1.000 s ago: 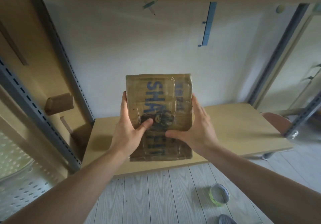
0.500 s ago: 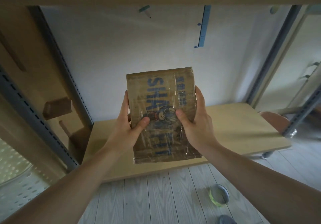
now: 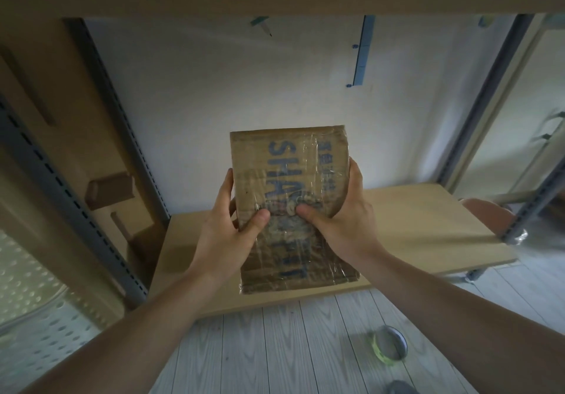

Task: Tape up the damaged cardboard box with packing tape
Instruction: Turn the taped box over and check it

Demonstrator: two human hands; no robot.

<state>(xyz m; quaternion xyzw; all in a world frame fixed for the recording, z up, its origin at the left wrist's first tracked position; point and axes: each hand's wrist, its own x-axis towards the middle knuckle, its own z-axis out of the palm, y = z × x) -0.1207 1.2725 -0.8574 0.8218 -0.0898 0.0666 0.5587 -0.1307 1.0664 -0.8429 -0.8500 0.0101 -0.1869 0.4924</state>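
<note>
1. Your left hand (image 3: 227,234) grips the cardboard box (image 3: 290,179) by its left edge, thumb on the front face.
2. Your right hand (image 3: 342,222) grips its right edge, thumb pressed mid-face.
3. Box is held upright above the wooden shelf (image 3: 428,228), clear tape across its printed face.
4. Tape roll (image 3: 389,344) lies on the floor, lower right.

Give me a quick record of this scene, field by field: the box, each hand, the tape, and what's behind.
Box: cardboard box, blue lettering, glossy clear tape over its front face, held up on end
Left hand: left hand grips the box's left edge, thumb on the front
Right hand: right hand grips the right edge, thumb on the front
Tape: tape roll lies on the floor, untouched
Behind: wooden shelf board
</note>
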